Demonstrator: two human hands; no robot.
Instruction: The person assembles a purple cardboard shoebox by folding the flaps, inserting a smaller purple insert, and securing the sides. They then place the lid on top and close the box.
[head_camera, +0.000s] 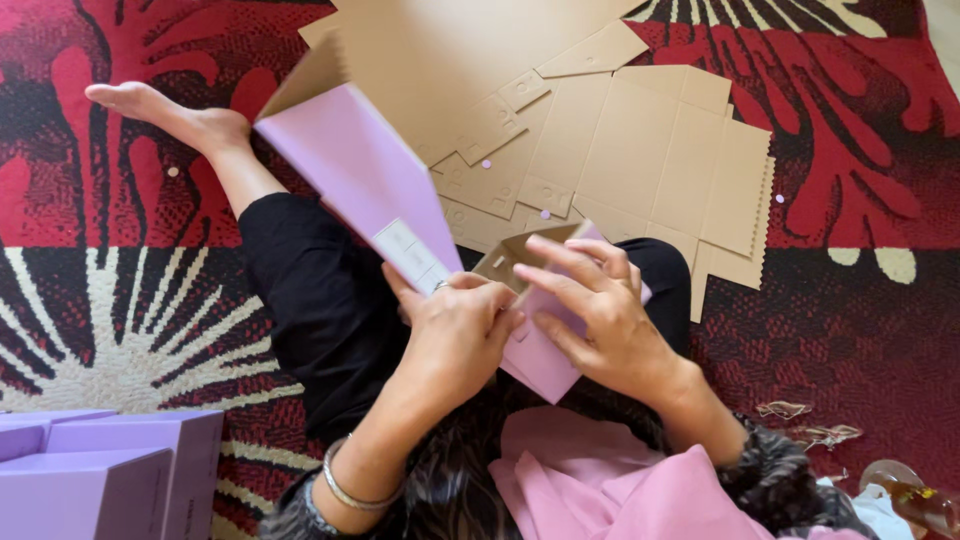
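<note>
A lilac cardboard box blank, brown on the inside, rests over my lap, partly folded. My left hand grips its lower edge near a white label strip. My right hand presses on a folded flap of the same box, fingers spread over the lilac side, thumb underneath. The two hands are close together, almost touching. The part of the box beneath my hands is hidden.
Flat brown die-cut cardboard sheets lie ahead on a red, black and white patterned rug. Finished lilac boxes stand at the lower left. My bare foot stretches out to the left. A bottle lies at the lower right.
</note>
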